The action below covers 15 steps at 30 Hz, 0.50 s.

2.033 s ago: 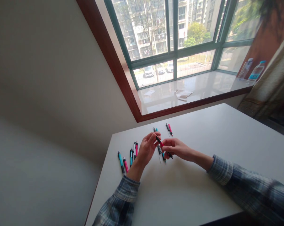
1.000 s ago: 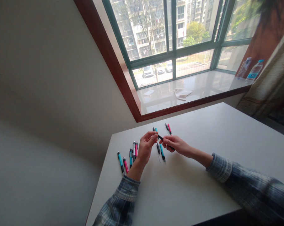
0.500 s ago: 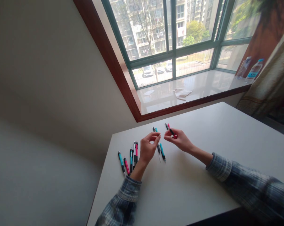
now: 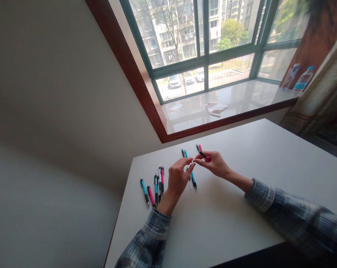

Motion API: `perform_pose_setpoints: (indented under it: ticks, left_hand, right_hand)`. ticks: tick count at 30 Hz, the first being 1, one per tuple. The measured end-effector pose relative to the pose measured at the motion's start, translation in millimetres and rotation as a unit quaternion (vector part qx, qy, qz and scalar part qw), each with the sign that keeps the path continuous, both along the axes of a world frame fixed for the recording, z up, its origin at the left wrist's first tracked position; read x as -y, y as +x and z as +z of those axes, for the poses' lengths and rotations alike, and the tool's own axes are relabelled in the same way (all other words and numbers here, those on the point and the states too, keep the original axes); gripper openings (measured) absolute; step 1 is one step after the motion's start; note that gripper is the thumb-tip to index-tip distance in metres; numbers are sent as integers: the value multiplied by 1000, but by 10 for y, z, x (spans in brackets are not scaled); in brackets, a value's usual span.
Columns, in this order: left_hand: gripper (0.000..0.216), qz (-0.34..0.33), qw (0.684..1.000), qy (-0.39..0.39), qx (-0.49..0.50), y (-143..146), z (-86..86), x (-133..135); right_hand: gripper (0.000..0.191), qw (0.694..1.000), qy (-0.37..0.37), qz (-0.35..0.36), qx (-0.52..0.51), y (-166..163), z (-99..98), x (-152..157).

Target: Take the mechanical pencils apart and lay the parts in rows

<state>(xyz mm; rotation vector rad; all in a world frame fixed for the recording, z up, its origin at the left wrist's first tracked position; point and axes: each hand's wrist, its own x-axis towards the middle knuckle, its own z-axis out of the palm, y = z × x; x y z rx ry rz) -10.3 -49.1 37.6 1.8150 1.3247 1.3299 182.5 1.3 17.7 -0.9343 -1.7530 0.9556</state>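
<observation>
Plaid-sleeved hands are held close above a white table (image 4: 213, 223).
Loose pens (image 4: 154, 186) are laid just left of the left hand (image 4: 177, 178), its thumb and forefinger pressed together; a pink-and-black pen (image 4: 204, 155) is pinched in the right hand (image 4: 215, 164) just above the table; a window sill (image 4: 241, 96) is seen beyond.

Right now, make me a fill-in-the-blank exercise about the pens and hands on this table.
1. The right hand grips a pen that is black and ____.
2. The row of pens lies on the table, to the ____ of the left hand.
3. On the windowsill, at the far right, stand ____ bottles.
Missing words: pink; left; two.
</observation>
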Motion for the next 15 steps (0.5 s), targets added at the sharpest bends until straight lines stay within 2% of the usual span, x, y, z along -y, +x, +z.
perform_pose_setpoints:
  ticks: [3, 6, 9, 11, 15]
  left_hand:
    - [25, 25, 1000, 6, 17, -35, -13, -15]
    - [16, 45, 999, 14, 9, -85, -31, -52]
    - [14, 52, 998, 22, -3, -118, -37, -85]
    - [16, 54, 998, 26, -14, -125, -34, -94]
    - [19, 48, 997, 32, -53, -115, -45, -85]
  right_hand:
    - [35, 996, 53, -35, 60, 127, 92, -96]
    - [23, 978, 92, -11, 188, 253, 131, -196]
    - [11, 944, 93, 51, 312, 294, 89, -229]
    - [7, 928, 85, 73, 357, 283, 43, -223]
    - [10, 921, 71, 54, 379, 267, -14, -219]
